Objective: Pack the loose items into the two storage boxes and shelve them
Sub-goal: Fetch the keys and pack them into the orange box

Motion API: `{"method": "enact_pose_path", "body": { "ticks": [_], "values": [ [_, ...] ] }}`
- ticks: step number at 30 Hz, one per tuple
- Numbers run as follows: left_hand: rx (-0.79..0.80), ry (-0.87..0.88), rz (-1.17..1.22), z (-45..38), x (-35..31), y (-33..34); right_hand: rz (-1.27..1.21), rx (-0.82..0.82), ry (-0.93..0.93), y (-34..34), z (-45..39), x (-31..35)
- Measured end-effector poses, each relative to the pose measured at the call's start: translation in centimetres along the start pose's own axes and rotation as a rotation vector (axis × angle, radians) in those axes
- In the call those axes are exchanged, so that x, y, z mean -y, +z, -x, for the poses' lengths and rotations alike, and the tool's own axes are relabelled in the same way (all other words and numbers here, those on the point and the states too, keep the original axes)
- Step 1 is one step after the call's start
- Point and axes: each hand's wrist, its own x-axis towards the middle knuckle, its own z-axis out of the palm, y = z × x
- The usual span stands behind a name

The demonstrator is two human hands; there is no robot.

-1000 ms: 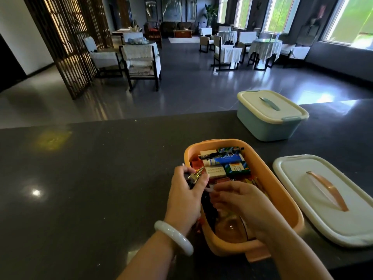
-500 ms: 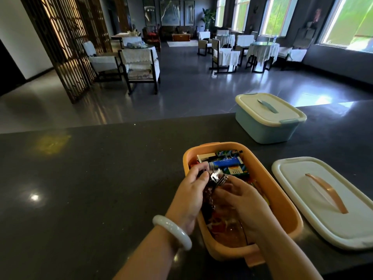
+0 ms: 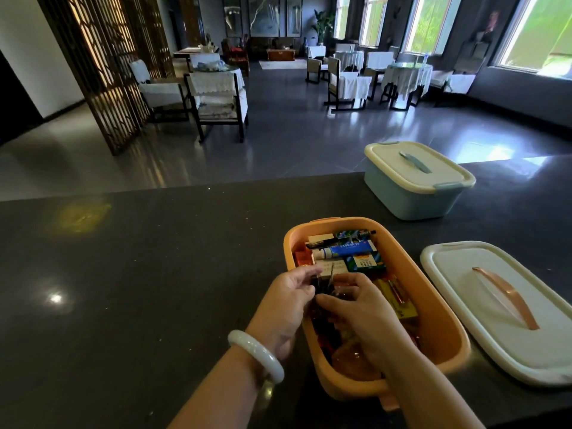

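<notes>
Hands meet over the orange box, which stands open on the dark counter and serves here as the landmark. The left hand, with a pale bangle on the wrist, is at the left rim of the box; its thumb and fingers are curled and pinch a small dark, shiny thing, perhaps keys, but the view is too dim to say surely. The right hand is inside the box, its fingers bent down around or onto the same thing; I cannot tell if it really grips. At the far end of the box lie a blue tube, a pen and small cartons. The white lid with a copper handle lies flat just to the right of the box, and the blue box, already closed, stands beyond it to the right. To do this step well, I think the thing should be laid flat in a free gap and pressed low, so that nothing stands above the rim when the lid goes on.
</notes>
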Motion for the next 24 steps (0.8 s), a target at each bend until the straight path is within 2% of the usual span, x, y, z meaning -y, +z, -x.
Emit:
{"method": "enact_pose_path", "body": {
  "ticks": [4, 7, 9, 13, 18, 21, 24],
  "values": [
    [-0.038, 0.098, 0.085, 0.0, 0.4, -0.3, 0.066, 0.006, 0.012, -0.7, -0.2, 0.1],
    [-0.307, 0.226, -0.081, -0.9, 0.8, -1.1, -0.017, -0.038, 0.062, -1.3, -0.2, 0.2],
    [-0.417, 0.188, -0.243, -1.6, 1.1, -1.2, -0.003, -0.091, 0.083, -0.9, -0.4, 0.2],
    [-0.338, 0.017, -0.222, -2.7, 2.1, -0.9, 0.016, -0.051, 0.085, 0.3, -0.9, 0.0],
    [-0.327, 0.005, -0.187, -3.3, 2.3, -1.5, -0.059, 0.262, 0.155, -0.2, -1.3, 0.2],
    [-0.321, -0.007, -0.171, -3.2, 2.3, -1.5, -0.088, 0.264, 0.166, -0.5, -1.4, 0.4],
    [-0.313, -0.029, -0.131, -3.1, 2.4, -1.4, 0.057, 0.164, 0.089, -0.5, -1.5, 0.4]
  ]
}}
